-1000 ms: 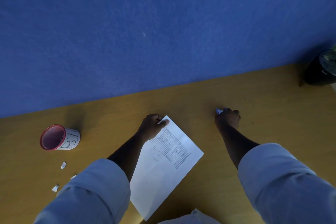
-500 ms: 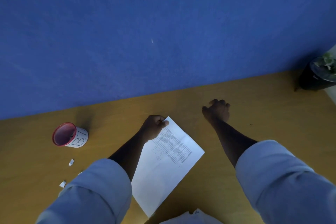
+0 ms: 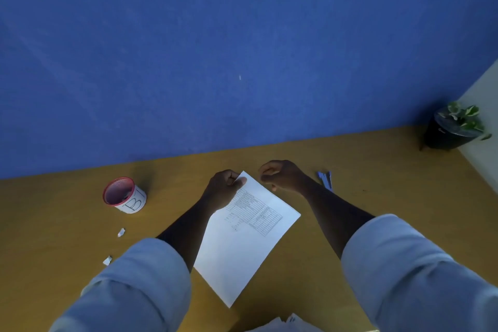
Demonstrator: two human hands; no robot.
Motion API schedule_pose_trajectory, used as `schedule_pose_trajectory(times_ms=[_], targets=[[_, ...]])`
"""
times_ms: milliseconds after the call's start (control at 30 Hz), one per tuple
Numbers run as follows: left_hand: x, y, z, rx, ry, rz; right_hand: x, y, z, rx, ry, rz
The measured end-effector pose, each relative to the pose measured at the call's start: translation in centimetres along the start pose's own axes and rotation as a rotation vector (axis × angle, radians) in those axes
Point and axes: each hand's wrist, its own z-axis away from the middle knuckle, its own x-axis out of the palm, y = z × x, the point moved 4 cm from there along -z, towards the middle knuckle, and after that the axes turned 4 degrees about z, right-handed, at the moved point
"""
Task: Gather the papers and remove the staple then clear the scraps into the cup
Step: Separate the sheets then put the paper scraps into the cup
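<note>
The left hand (image 3: 225, 191) pinches the far corner of the papers (image 3: 246, 234) between thumb and curled fingers, so its grip is closed on the sheets; the papers lie slantwise on the yellow-brown surface (image 3: 363, 224), printed table uppermost, their near corner pointing back toward the person; the right hand (image 3: 283, 176) hangs just beside that same far corner, fingers bent inward in a loose, narrow curl, and whether anything sits between them cannot be told; a small blue tool (image 3: 326, 179) lies on the surface just to the right of the right wrist, apart from the hand; the cup (image 3: 124, 195), red-rimmed and white with black lettering, rests tilted on its side well to the left of the papers, its mouth facing up and left; two white scraps (image 3: 121, 232) lie on the surface nearer than the cup, one above the other, the lower beside the left sleeve (image 3: 129, 286); a potted plant (image 3: 455, 127) stands in the far right corner against the blue wall (image 3: 242, 48); more white paper (image 3: 285, 323) shows at the bottom edge.
</note>
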Motion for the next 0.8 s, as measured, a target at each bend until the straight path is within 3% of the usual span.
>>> schedule_pose_trajectory(times_ms=[233,400,600,800], targets=[[-2.2,2.1,1.8,0.017,0.137,0.072,0.4,-3.7,1.8,-0.094,0.015,-0.001],[-3.4,3.3,2.8,-0.023,0.290,0.246,0.3,-5.6,3.0,-0.133,0.149,-0.035],[-4.4,5.8,4.1,-0.044,0.345,0.594,0.9,-7.7,4.8,-0.234,0.184,-0.031],[-5.6,8.2,4.9,-0.071,0.450,0.647,1.2,-9.7,6.4,-0.298,0.211,-0.086]])
